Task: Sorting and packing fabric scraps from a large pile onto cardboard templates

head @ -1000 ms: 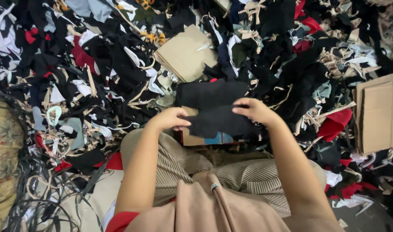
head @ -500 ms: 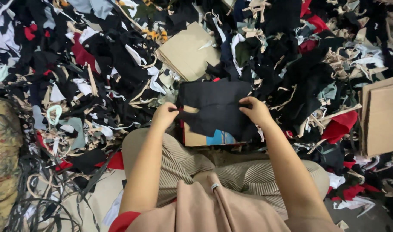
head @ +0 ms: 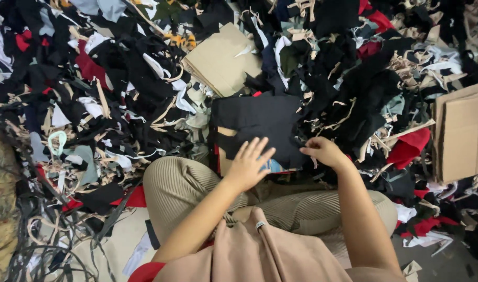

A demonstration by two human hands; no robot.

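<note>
Head view: scrap heaps (head: 118, 99) crowd every edge of the black cloth (head: 260, 122), spread flat on cardboard (head: 228, 156); left hand (head: 249, 164) pressed open, right hand (head: 325, 151) pinching its edge.

Bare forearms, red short sleeve (head: 145, 271), tan top (head: 260, 256), beige ribbed trousers (head: 186, 188)

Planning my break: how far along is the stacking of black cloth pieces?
Done: black pieces lie stacked flat on cardboard. In hand: left hand presses the stack flat, right hand pinches its edge. Left: a big heap of scraps all around.
</note>
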